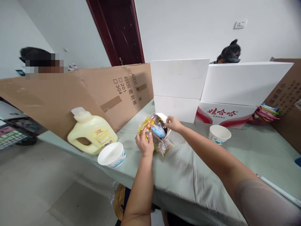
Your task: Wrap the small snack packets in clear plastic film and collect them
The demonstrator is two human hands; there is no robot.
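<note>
Near the middle of the table, a white container (168, 133) leans with its mouth toward me; I cannot tell whether it is a bowl or a bag. Small wrapped snacks fill its opening, among them a blue packet (158, 131). My right hand (174, 123) is closed in a pinch at the container's right rim. On the other side, my left hand (145, 143) has its fingers and thumb around the lower part of a yellow snack packet (147, 121). A clear-wrapped packet (164, 147) lies on the cloth just below the container.
A yellow jug (94, 133) and a paper bowl (112, 155) stand at left. Another paper bowl (219, 134) is at right, before a white box (225, 114). Cardboard (94, 91) and white panels (180, 78) line the back. Snack packets (264, 113) sit far right. Two people are beyond.
</note>
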